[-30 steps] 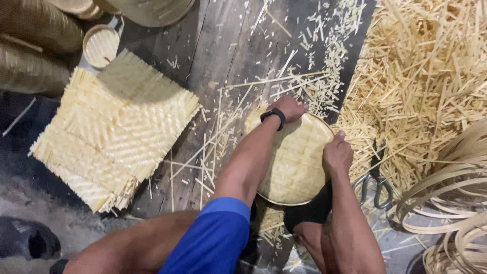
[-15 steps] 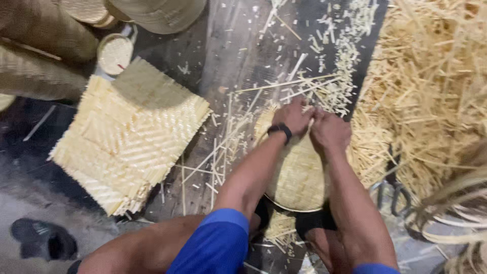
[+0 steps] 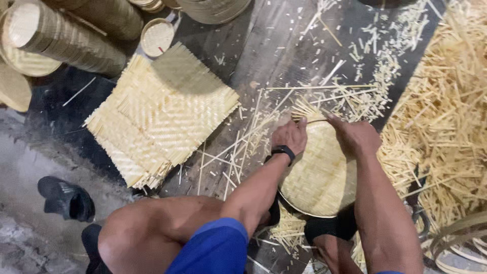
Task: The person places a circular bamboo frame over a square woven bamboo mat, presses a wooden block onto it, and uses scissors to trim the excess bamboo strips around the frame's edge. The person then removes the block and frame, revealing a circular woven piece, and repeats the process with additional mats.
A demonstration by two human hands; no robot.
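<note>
So right now you've got both hands up at the far rim of the round woven tray (image 3: 317, 177), which sits on the floor between your knees. Your left hand (image 3: 289, 136), the one with the black wristband (image 3: 283, 151), is curled over the rim, fingers closed down onto the edge where a tuft of loose strip ends (image 3: 304, 109) sticks out. Your right hand (image 3: 355, 136) is just beside it, palm down on the weave, fingers pressing at the rim; I can't tell if it's actually pinching anything or only pushing flat.

Looks to me like you're at the edge-finishing stage: the flat weave is already shaped into the round, and you're tucking or bending the stray ends along the rim. I'd guess the next move calls for holding the rim firm with one hand while the other works the tuft in, then turning the tray to bring up the next stretch.

Around you: a square woven mat (image 3: 162, 114) lies on the floor off to your left, well apart from the tray. Cut slivers (image 3: 243, 142) are scattered between them, a big heap of offcuts (image 3: 441, 111) is on the right, and stacked finished baskets (image 3: 66, 43) sit top left. A black shoe (image 3: 66, 198) is by your left leg.
</note>
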